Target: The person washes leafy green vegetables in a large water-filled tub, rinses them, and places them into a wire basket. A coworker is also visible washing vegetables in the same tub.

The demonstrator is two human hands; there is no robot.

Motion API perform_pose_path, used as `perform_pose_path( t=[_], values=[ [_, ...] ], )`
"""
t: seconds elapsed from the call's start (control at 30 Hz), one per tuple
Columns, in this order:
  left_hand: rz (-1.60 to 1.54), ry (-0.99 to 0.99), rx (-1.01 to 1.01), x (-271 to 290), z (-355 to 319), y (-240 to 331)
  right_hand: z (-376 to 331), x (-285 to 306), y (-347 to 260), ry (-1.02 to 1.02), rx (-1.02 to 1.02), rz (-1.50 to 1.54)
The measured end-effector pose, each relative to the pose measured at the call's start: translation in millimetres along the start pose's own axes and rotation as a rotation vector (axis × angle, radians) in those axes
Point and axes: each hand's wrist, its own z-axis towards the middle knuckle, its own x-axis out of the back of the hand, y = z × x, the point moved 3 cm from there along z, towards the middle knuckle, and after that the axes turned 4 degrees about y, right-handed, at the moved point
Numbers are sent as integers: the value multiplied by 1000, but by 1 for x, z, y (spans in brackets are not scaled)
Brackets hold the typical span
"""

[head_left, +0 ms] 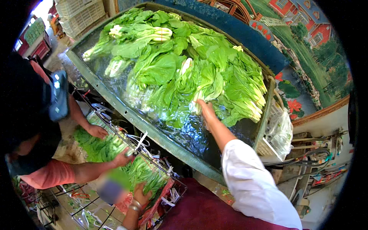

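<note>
My right hand (206, 112), with a white sleeve behind it, reaches over the water and grips the pale stem end of a leafy green bunch (209, 85). That bunch lies among a heap of leafy greens (157, 71) floating in a large green-edged water tank (153, 132). At the lower left, my left hand (142, 197) wears a bracelet and has its fingers curled on slender leafy greens (147, 174). These greens lie over red plastic (155, 209) in a wire rack. The left fingertips are partly sunk among the leaves.
A co-worker stands at left, with one hand (98, 131) over the greens and another hand (123, 157) on them. Wire rack bars (132, 145) with white ties run along the tank. Stacked crates (80, 17) stand at the back left. Hoses (306, 163) and a plastic bag (279, 132) are at right.
</note>
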Motion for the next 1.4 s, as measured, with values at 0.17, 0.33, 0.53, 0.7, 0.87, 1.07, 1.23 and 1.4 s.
perform_pose_path(
  t=[0.17,0.33,0.53,0.7,0.87,1.07,1.23,1.4],
  values=[
    [-504,82,268,42,-78,91,23,-37,24,-235,-86,224],
    [-173,637,12,88,-66,174,-29,18,11,-446,-260,-8],
    [224,404,-786,95,56,360,-137,116,-79,-832,-680,149],
    [-43,475,-1060,94,83,421,-256,133,-188,-890,-611,8],
    [-416,653,-965,151,25,397,-334,109,-240,-1381,-519,-294],
    [437,607,-381,259,-71,359,-355,8,-156,-1653,719,-380],
    [203,461,-226,232,-34,189,-334,-26,-52,-1222,1461,-465],
    [463,372,-9,155,79,18,-314,-20,2,-1095,1270,-754]
  ],
)
